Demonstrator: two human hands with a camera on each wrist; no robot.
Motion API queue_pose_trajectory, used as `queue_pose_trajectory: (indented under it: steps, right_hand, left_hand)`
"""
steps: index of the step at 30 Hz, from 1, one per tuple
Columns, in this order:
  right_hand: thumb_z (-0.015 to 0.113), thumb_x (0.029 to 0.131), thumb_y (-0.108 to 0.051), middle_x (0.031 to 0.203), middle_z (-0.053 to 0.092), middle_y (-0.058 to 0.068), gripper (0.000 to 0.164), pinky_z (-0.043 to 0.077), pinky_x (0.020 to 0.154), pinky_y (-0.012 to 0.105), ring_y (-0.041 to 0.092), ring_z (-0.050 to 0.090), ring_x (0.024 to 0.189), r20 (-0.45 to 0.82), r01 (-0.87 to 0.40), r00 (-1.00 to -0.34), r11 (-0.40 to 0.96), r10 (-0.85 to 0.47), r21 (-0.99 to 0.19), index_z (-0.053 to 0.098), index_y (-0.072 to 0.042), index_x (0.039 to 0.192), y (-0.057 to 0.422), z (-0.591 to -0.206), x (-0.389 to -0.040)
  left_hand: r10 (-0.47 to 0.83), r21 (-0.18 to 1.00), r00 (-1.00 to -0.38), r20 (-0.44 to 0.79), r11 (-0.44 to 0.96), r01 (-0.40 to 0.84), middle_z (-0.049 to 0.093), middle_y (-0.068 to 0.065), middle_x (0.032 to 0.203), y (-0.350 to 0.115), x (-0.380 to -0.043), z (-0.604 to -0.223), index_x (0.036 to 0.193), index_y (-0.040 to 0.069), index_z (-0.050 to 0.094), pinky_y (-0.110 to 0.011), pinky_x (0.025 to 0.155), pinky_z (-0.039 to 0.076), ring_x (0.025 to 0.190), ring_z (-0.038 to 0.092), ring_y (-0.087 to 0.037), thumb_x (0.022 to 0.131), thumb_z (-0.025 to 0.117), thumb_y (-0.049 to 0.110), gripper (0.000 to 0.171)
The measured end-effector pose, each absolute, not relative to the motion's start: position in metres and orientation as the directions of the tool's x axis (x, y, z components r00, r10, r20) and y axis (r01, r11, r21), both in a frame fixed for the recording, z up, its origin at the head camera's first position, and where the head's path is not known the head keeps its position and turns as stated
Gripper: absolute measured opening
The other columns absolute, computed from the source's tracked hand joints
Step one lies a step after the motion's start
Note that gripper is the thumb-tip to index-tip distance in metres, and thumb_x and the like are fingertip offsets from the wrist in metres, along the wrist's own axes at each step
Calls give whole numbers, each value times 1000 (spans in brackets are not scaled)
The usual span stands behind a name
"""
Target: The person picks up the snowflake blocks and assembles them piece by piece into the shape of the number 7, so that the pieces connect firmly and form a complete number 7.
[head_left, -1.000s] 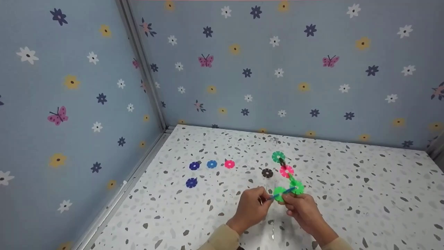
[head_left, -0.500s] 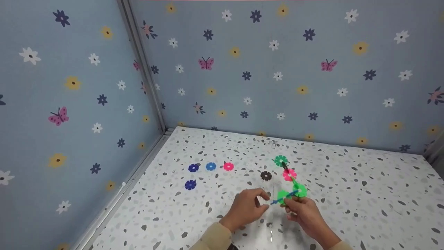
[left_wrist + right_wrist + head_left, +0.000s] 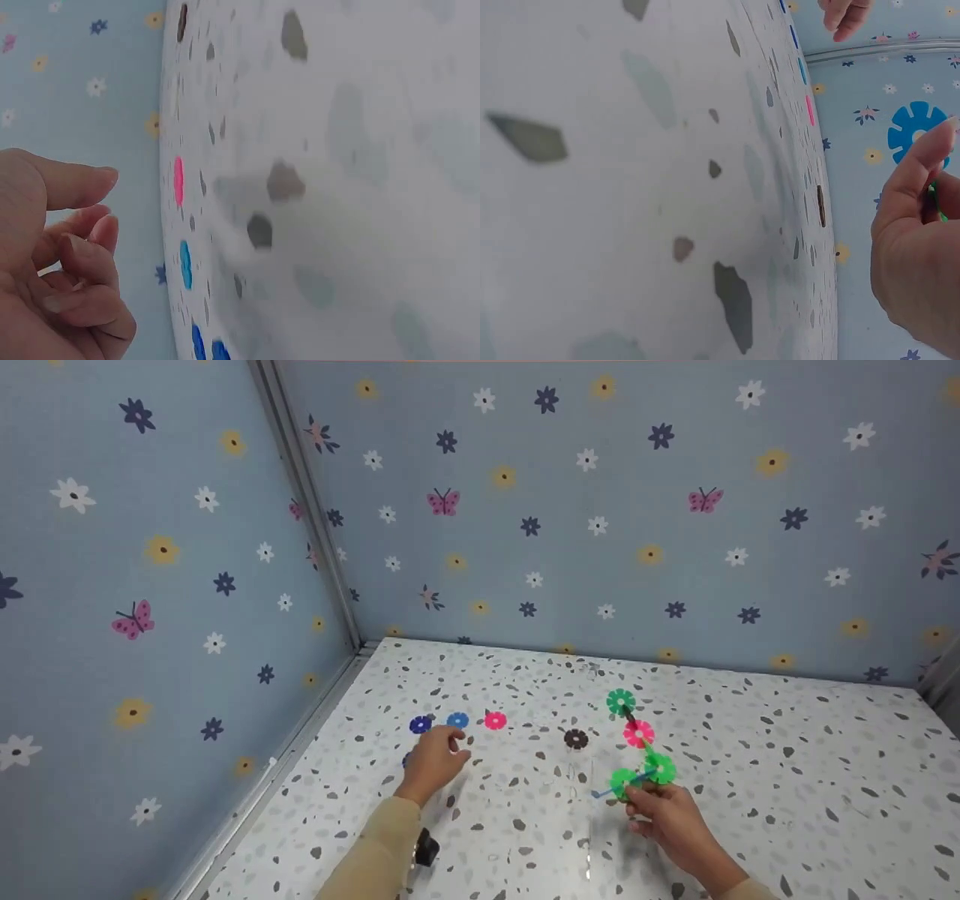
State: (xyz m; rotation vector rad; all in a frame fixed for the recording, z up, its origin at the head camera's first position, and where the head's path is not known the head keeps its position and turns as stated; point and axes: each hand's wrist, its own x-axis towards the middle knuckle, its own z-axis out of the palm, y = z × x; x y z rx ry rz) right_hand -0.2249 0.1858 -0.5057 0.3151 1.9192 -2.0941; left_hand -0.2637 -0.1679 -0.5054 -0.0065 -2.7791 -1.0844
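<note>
In the head view, the right hand [image 3: 670, 817] pinches the near end of a chain of interlocked notched discs [image 3: 631, 729], green, pink, blue and dark, above the speckled tabletop [image 3: 757, 772]. The left hand [image 3: 433, 763] has loosely bent fingers, a narrow gap between thumb and forefinger. It is just beside a light blue disc [image 3: 458, 715] and partly hides one dark blue disc [image 3: 406, 762]; another dark blue disc [image 3: 415, 724], a pink disc [image 3: 496, 715] and a dark brown disc [image 3: 568, 741] lie nearby. The left wrist view shows the loose discs beyond those bent fingers. In the right wrist view, the thumb overlaps the chain's blue notched disc [image 3: 904, 126], with a green edge showing between the fingers.
</note>
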Motion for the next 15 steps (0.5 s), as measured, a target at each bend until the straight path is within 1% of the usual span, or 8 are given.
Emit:
queue_pose_trajectory:
  steps: [2,4,7,9,12,15]
  right_hand:
    - [63,97,-12,89,61,11,18,52,62,30,17,56,76,-349,352,-936,-79,-47,-933,57,3,104,187,-505,-224]
    - [63,97,-12,90,61,11,19,52,62,29,17,56,76,-356,358,-934,-83,-40,-930,56,3,105,188,-505,-224]
    - [63,97,-12,91,62,11,19,51,62,29,17,56,77,-363,365,-931,-90,-37,-927,56,3,107,190,-505,-224]
    - [62,97,-12,92,63,11,19,51,62,29,17,56,77,-366,368,-930,-91,-38,-925,56,3,107,190,-505,-225]
    - [62,97,-12,92,63,10,18,51,61,29,17,56,76,-363,365,-931,-96,-36,-926,55,2,106,189,-504,-226]
    - [64,96,-13,93,63,10,20,50,61,30,18,56,77,-363,366,-931,-99,-48,-925,55,2,107,187,-503,-226]
  left_hand:
    - [-92,642,-989,116,767,4,60,-6,87,-181,-268,-506,111,1,68,-37,64,48,72,56,-18,86,75,16,29]
    - [-138,613,-988,67,787,-68,63,-8,93,-194,-271,-508,114,1,66,-41,70,50,76,60,-21,86,75,18,33]
    - [-215,589,-977,4,790,-171,65,-15,105,-209,-272,-512,117,-3,64,-48,79,51,88,64,-28,87,74,20,39]
    - [-252,581,-968,-14,785,-213,64,-18,110,-219,-269,-515,117,-5,62,-51,81,51,90,64,-31,87,74,21,42]
    - [-284,581,-958,-38,774,-253,63,-17,100,-230,-263,-515,108,-7,61,-50,76,50,84,61,-31,85,76,23,41]
    - [-299,586,-952,-72,759,-283,62,-15,88,-237,-262,-519,98,-5,61,-50,71,49,77,59,-30,82,79,25,38]
